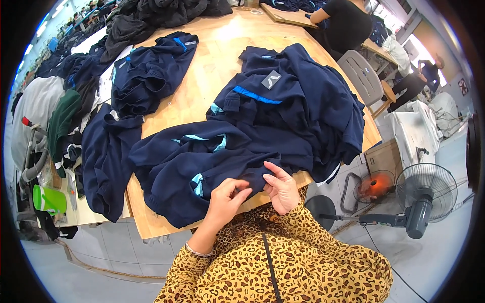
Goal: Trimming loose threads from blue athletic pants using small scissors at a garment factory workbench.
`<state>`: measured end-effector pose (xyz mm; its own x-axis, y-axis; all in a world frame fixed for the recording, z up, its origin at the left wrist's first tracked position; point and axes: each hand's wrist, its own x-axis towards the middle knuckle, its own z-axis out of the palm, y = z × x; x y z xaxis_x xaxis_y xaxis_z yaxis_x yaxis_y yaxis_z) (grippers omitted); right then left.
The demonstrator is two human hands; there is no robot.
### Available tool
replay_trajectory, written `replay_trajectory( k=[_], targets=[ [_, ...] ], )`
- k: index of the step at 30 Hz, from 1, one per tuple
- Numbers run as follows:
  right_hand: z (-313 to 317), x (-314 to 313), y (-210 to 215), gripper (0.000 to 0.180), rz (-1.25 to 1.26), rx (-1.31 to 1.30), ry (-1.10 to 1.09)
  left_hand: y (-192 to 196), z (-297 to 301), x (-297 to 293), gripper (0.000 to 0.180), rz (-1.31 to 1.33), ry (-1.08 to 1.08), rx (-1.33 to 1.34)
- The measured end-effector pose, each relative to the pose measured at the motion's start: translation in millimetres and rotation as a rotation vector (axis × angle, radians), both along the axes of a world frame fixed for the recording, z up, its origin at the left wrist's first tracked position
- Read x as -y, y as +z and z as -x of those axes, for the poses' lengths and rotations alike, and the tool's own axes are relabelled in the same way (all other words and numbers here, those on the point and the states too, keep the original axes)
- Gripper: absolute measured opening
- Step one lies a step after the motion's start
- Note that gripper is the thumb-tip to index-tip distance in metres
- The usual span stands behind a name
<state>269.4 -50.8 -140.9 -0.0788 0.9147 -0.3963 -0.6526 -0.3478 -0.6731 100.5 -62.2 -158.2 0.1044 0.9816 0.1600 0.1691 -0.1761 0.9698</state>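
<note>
Far to the left of the hands, a green bottle [49,199] sits on a low side surface, and a navy garment [106,161] hangs over the left edge of the wooden tabletop [202,76]. Nearer in, the navy jacket with light-blue trim [202,161] lies spread just above both hands, its lower hem at the tabletop's near edge. The left hand [228,197] has its fingers bent and pinching the hem fabric. Just to its right, the right hand [281,188] also grips the hem, fingers curled into the cloth, the two hands almost touching. Beyond them, up and right, a heap of similar navy garments [298,96] with a grey tag lies on the tabletop. Well to the right, on the floor, stand two fans [422,194].

The step looks like close inspection or picking at the hem; the next move would call for a fine pinch and holding the fabric taut.
</note>
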Motion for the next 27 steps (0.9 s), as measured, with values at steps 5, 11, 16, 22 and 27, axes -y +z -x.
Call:
replay_trajectory(
  k=[5, 11, 16, 22, 27],
  targets=[
    [-0.5, 5.3, -3.5, 0.048, -0.055, -0.014, 0.016, 0.4, -22.3, -2.5, 0.025, -0.007, 0.068, 0.023],
    [-0.9, 10.6, -7.3, 0.053, -0.123, 0.050, 0.063, -9.6, -27.6, -5.1, 0.015, -0.048, 0.184, 0.124],
    [-0.5, 5.5, -0.3, 0.055, -0.032, -0.063, 0.001, -3.1, -19.7, -12.2, 0.013, 0.427, 0.083, 0.523],
    [-6.4, 7.1, -12.0, 0.055, -0.027, -0.076, -0.023, -4.2, -24.1, -6.2, 0.016, 0.396, 0.043, 0.414],
    [-3.5, 7.7, -9.8, 0.057, -0.039, -0.038, -0.047, -9.6, -23.4, -1.7, 0.012, 0.384, 0.008, 0.394]
  ],
)
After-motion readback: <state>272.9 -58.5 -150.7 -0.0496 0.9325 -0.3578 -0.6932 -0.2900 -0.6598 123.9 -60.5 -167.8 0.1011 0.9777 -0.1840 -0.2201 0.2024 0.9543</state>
